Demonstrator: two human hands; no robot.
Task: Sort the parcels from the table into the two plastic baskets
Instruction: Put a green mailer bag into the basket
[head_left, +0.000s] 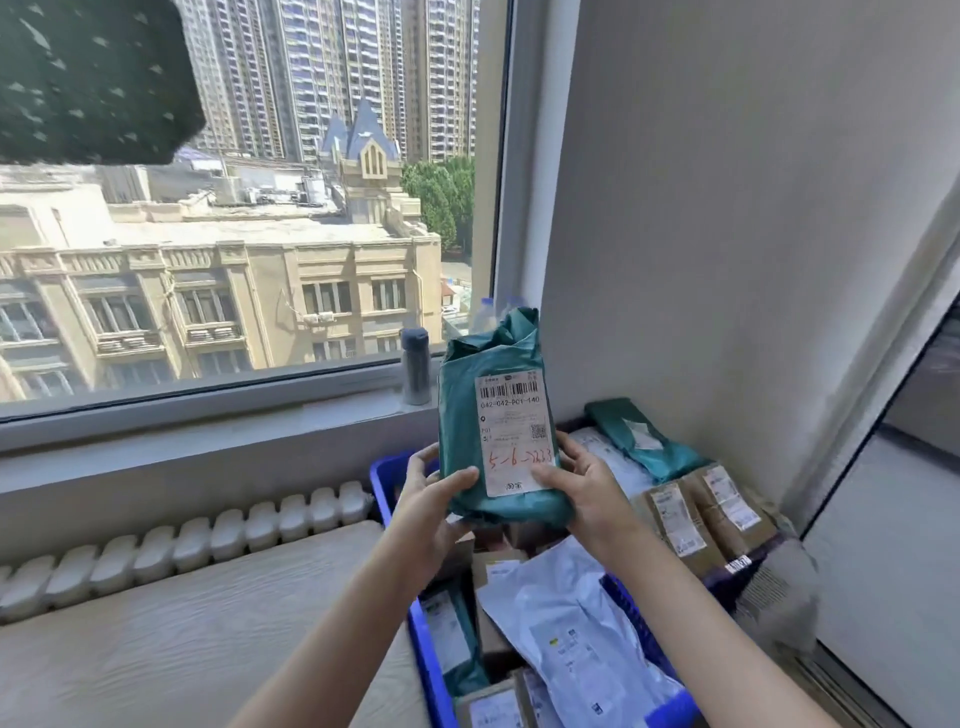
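Both forearms are stretched forward from the bottom edge, and a green parcel (496, 421) is held upright between the two hands above the blue basket (427, 660). The left hand (434, 506) is wrapped round its lower left edge, thumb laid on the front; the right hand (584, 483) is closed on its lower right edge, thumb pressed on the white label (511, 431), so the fingers of each are clamped on the parcel. Below it, the basket is filled with a white mailer (566, 623), another green bag (641, 436) and taped brown boxes (701, 512), packed against the wall. A grey flask (415, 366) is stood on the windowsill (208, 410) behind. A white radiator (182, 540) is seen at the left, beside the basket's far corner.
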